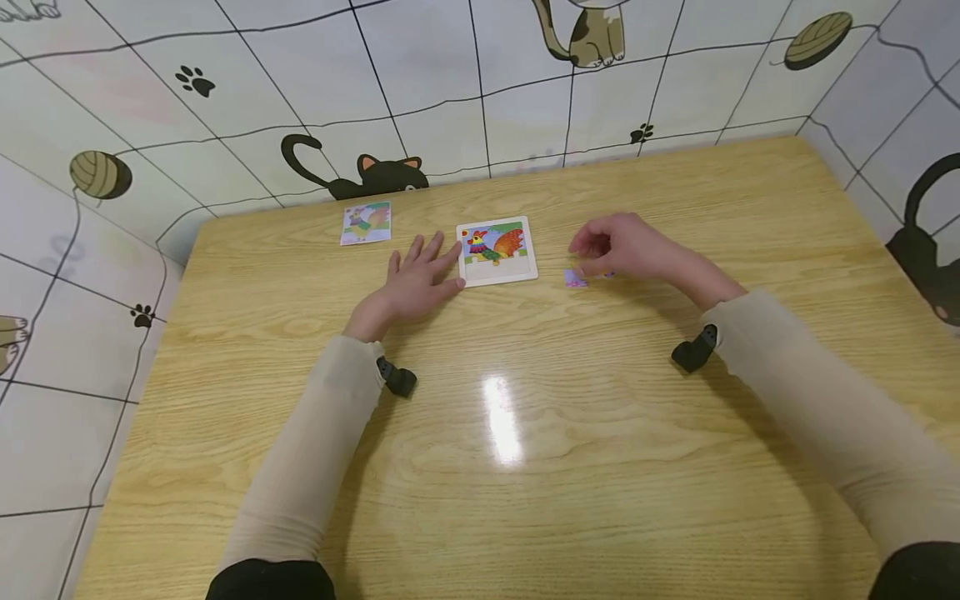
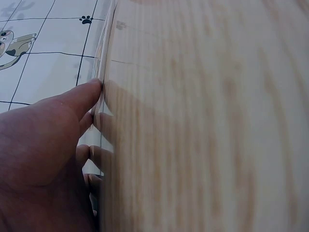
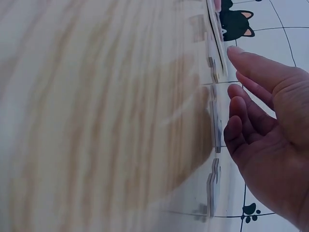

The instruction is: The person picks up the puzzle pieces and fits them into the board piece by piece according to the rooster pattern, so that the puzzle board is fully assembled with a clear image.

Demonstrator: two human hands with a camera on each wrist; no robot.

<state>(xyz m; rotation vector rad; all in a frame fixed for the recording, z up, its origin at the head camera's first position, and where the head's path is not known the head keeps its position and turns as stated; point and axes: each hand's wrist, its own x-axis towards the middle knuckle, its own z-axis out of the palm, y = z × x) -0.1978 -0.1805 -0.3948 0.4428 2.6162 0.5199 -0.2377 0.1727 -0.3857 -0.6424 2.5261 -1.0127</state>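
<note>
Puzzle pieces [image 1: 581, 277] lie under our right hand [image 1: 626, 247], fingers loosely curled, holding nothing; left hand [image 1: 416, 283] flat, steadying the frame [image 1: 497, 250], which may slide.

A white-framed rooster puzzle board [image 1: 497, 251] lies flat on the table, loose purple pieces [image 1: 576, 279] just right.

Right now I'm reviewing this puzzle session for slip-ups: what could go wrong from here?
The right hand hovers over small loose puzzle pieces; a sweep could knock them across the table. The left hand rests flat against the puzzle tray, so a nudge might shift it. The tray's bottom row looks unfilled; pieces could go in misaligned.
</note>
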